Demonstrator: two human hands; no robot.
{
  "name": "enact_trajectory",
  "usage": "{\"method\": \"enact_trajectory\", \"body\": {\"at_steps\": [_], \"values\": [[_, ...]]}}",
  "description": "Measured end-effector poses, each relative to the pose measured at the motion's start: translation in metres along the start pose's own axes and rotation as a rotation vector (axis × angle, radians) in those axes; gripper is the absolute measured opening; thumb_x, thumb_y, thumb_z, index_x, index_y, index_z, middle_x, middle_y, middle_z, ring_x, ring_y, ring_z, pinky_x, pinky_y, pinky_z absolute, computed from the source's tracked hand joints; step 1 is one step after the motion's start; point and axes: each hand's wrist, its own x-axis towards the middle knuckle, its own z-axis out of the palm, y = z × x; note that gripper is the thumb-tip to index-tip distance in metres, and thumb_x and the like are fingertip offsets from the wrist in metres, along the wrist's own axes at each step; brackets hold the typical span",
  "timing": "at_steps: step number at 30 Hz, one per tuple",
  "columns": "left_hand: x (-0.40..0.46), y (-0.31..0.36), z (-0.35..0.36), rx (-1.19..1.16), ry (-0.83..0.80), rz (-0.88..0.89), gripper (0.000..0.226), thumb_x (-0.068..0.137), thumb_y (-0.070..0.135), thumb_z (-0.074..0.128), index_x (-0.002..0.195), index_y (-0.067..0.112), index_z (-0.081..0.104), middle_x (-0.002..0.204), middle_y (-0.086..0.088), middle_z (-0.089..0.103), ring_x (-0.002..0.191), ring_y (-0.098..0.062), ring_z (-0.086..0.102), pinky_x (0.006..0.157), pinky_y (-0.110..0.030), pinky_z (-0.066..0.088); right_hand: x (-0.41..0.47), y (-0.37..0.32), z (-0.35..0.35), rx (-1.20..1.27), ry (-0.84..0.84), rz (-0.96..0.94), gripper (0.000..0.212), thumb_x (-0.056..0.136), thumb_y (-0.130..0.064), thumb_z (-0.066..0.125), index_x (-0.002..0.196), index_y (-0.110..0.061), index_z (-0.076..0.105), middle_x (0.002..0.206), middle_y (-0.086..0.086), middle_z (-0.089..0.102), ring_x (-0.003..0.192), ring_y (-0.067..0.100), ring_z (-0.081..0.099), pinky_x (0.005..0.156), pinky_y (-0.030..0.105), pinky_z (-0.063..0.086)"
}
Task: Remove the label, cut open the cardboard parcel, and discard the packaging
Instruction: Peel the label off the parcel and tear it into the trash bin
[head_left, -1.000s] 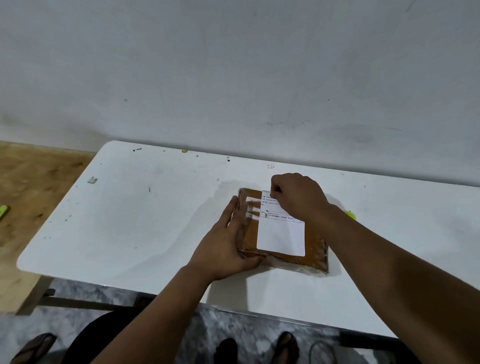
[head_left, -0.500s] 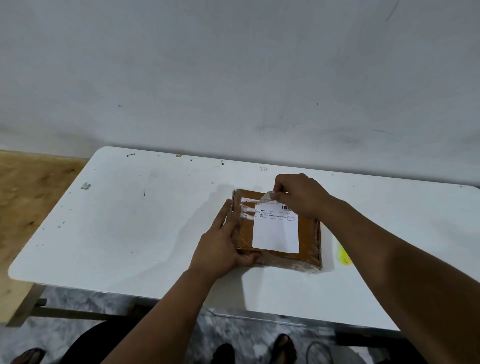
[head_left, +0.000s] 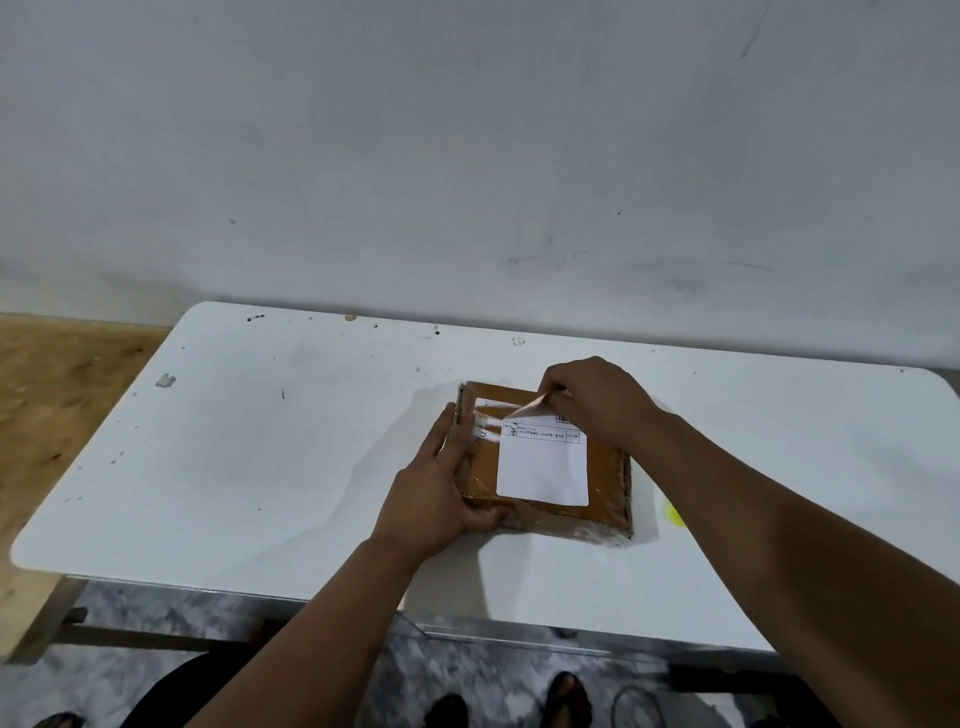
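Note:
A flat brown cardboard parcel (head_left: 605, 488) wrapped in clear tape lies on the white table (head_left: 270, 447), right of centre. A white shipping label (head_left: 543, 470) covers most of its top. My right hand (head_left: 597, 400) pinches the label's far left corner, which is peeled up and curled off the cardboard. My left hand (head_left: 436, 488) lies flat against the parcel's left side, thumb at the near edge, holding it in place.
A small yellow object (head_left: 671, 514) lies on the table just right of the parcel, partly hidden by my right forearm. The wall rises directly behind the table. A wooden floor lies to the left; feet and a cable show below the near edge.
My right hand has lifted the label's far corner, which lay flat a second ago. The left hand stays against the parcel's left side.

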Motion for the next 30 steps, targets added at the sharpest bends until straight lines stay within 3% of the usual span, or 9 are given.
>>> {"method": "enact_trajectory", "body": {"at_steps": [7,11,17,21,24,26,28,30], "values": [[0.0,0.0,0.0,-0.032,-0.006,0.011,0.135,0.061,0.058,0.087,0.157,0.052,-0.007,0.167,0.026,0.004,0.152,-0.011,0.029,0.098,-0.023,0.042,0.004,-0.002,-0.014,-0.065,-0.087,0.046,0.02,0.095,-0.038,0.053,0.084,-0.021,0.052,0.081,-0.005,0.064,0.076,0.02,0.058,0.068,0.034,0.039],[-0.001,-0.003,0.003,-0.045,0.012,-0.029,0.133,0.06,0.062,0.088,0.16,0.048,0.001,0.169,0.021,0.01,0.15,-0.009,0.031,0.105,-0.021,0.038,0.006,0.002,-0.023,0.155,-0.183,0.13,0.028,0.094,-0.035,0.056,0.072,-0.024,0.043,0.075,-0.007,0.053,0.069,0.016,0.048,0.058,0.031,0.033],[0.001,-0.005,0.004,-0.035,0.007,-0.026,0.126,0.061,0.06,0.087,0.158,0.049,0.007,0.168,0.018,0.017,0.146,-0.009,0.038,0.102,-0.018,0.038,0.001,0.01,-0.027,0.273,-0.191,0.124,0.029,0.093,-0.03,0.06,0.071,-0.021,0.043,0.073,-0.005,0.051,0.065,0.014,0.044,0.058,0.031,0.033],[0.001,-0.002,0.008,0.0,0.038,-0.024,0.123,0.065,0.061,0.085,0.159,0.048,0.006,0.168,0.016,0.018,0.145,-0.012,0.04,0.103,-0.021,0.04,-0.006,0.019,-0.019,0.243,-0.081,0.034,0.011,0.091,-0.029,0.062,0.096,-0.02,0.059,0.093,-0.006,0.067,0.084,0.015,0.059,0.07,0.032,0.044],[0.001,0.0,0.008,0.039,0.049,-0.016,0.124,0.065,0.063,0.084,0.157,0.051,0.002,0.168,0.015,0.017,0.144,-0.015,0.042,0.105,-0.03,0.047,-0.008,0.029,-0.014,0.199,-0.122,0.037,0.054,0.085,-0.019,0.066,0.133,-0.034,0.047,0.116,-0.016,0.063,0.103,0.011,0.058,0.084,0.032,0.047],[0.001,0.002,0.006,0.032,0.045,-0.006,0.126,0.065,0.061,0.085,0.149,0.059,-0.009,0.169,0.016,0.015,0.144,-0.016,0.042,0.105,-0.032,0.048,-0.006,0.034,-0.009,0.129,-0.073,0.074,0.062,0.087,-0.017,0.065,0.142,-0.031,0.042,0.122,-0.011,0.062,0.11,0.016,0.054,0.089,0.033,0.044],[0.001,0.003,0.004,0.031,0.038,-0.011,0.13,0.064,0.061,0.086,0.141,0.068,-0.02,0.169,0.017,0.011,0.144,-0.017,0.042,0.105,-0.035,0.049,-0.001,0.034,-0.004,0.036,-0.007,0.099,0.033,0.09,-0.023,0.062,0.124,-0.02,0.063,0.115,-0.002,0.067,0.11,0.021,0.056,0.089,0.036,0.045],[0.001,0.003,0.005,0.044,0.038,-0.024,0.131,0.064,0.062,0.085,0.138,0.07,-0.023,0.17,0.016,0.011,0.144,-0.018,0.042,0.106,-0.037,0.049,0.0,0.031,-0.003,0.032,0.029,0.127,0.019,0.094,-0.027,0.057,0.097,-0.015,0.071,0.097,0.002,0.07,0.095,0.023,0.061,0.076,0.035,0.047]]}}
